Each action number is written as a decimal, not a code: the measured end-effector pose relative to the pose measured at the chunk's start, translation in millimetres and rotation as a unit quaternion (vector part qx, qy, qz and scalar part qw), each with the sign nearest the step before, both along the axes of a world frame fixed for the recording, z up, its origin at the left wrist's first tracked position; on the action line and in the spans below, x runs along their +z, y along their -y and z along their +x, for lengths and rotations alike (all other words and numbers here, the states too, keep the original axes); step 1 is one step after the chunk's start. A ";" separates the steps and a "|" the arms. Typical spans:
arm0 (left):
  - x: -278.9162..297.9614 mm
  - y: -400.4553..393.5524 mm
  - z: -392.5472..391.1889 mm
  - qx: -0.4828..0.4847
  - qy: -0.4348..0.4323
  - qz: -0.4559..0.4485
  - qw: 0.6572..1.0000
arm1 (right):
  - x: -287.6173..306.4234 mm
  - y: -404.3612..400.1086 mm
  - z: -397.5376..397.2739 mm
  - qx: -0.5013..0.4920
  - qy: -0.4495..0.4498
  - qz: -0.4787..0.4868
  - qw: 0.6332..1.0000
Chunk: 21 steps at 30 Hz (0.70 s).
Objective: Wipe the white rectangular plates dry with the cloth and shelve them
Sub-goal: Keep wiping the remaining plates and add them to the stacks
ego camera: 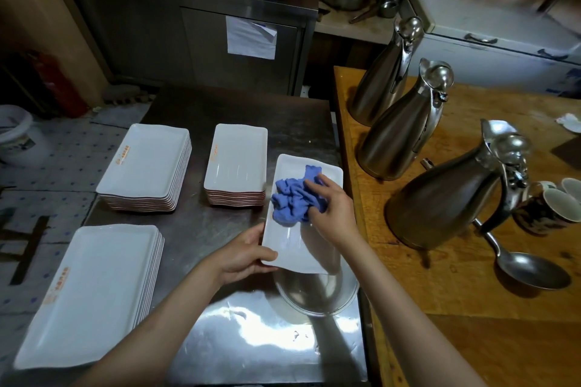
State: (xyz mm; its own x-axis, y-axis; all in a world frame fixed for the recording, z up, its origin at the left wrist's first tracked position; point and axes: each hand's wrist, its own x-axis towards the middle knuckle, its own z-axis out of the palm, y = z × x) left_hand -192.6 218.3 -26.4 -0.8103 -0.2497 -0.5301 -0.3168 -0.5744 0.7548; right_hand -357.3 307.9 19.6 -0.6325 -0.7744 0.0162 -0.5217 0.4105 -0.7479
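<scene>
A white rectangular plate (298,245) is held above the steel worktop (239,333), over a round metal basin (317,295) whose rim shows beneath its near edge. The left hand (242,253) grips the plate's near-left corner, thumb curled over the rim and fingers underneath. The right hand (333,210) presses a crumpled blue cloth (290,198) onto the plate's upper face, its fingers bent around the bundle and grasping it.

Three stacks of like plates rest on the worktop: a small stack (235,163) just left of the held plate, a larger stack (146,166) further left at the worktop's edge, and a near stack (91,295) of bigger plates at the lower left. The two far stacks and the near one bear orange printing along one side.

To the right, a wooden table (471,308) touches the worktop. On it stand three steel jugs (405,132) in a row, a large metal spoon (528,264) beside the nearest jug, and patterned cups (547,210) lying on their sides at the right edge. Behind the worktop is a steel cabinet (195,34) with a sheet of paper (251,38) on its door.
</scene>
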 end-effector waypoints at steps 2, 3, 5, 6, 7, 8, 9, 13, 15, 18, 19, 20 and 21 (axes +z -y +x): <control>-0.7 1.2 -0.7 0.002 0.000 -0.004 1.000 | 4.5 -4.0 1.8 -0.044 -0.001 -0.034 0.998; -1.2 1.4 -1.0 0.004 0.001 -0.004 1.000 | 5.7 -6.0 3.3 -0.058 -0.007 -0.047 0.997; -2.3 1.8 -1.3 0.008 0.004 -0.001 1.000 | 5.8 -8.6 8.3 -0.072 -0.036 -0.046 0.996; -2.8 1.7 -1.6 0.011 0.003 0.001 1.000 | 4.7 -9.5 10.0 -0.078 -0.046 -0.037 0.995; -3.6 2.0 -1.7 0.013 0.002 0.002 1.000 | 3.2 -9.3 11.4 -0.081 -0.047 -0.027 0.995; -3.8 1.9 -1.6 0.014 0.002 0.003 1.000 | 2.2 -8.9 13.3 -0.079 -0.043 -0.015 0.996; -4.1 2.0 -1.8 0.012 0.002 0.003 1.000 | 0.4 -8.0 14.9 -0.074 -0.040 -0.003 0.996; -3.6 -0.7 -3.5 0.002 0.002 -0.003 1.000 | -8.3 0.6 17.0 -0.059 -0.050 0.029 0.997; -2.9 -1.1 -3.0 -0.003 0.001 -0.004 1.000 | -11.6 6.1 15.6 -0.055 -0.076 0.043 0.995; -0.4 -0.3 -0.3 -0.016 0.001 0.012 1.000 | -10.0 11.8 11.6 -0.051 -0.101 0.025 0.993; -0.2 0.2 0.9 -0.022 -0.001 0.011 1.000 | -7.5 12.7 9.7 -0.063 -0.084 0.004 0.994; 0.3 0.4 2.3 -0.029 -0.004 0.010 1.000 | -4.9 13.4 7.8 -0.082 -0.061 -0.022 0.994; 0.6 0.9 3.7 -0.035 -0.007 0.009 0.999 | -3.3 14.3 5.2 -0.105 -0.041 -0.046 0.993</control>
State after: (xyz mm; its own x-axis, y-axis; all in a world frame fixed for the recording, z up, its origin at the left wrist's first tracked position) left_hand -188.9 217.3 -25.8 -0.8332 -0.1828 -0.5219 -0.3459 -0.5641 0.7498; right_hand -352.2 293.6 16.3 -0.7733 -0.6187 0.1387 -0.4929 0.4490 -0.7453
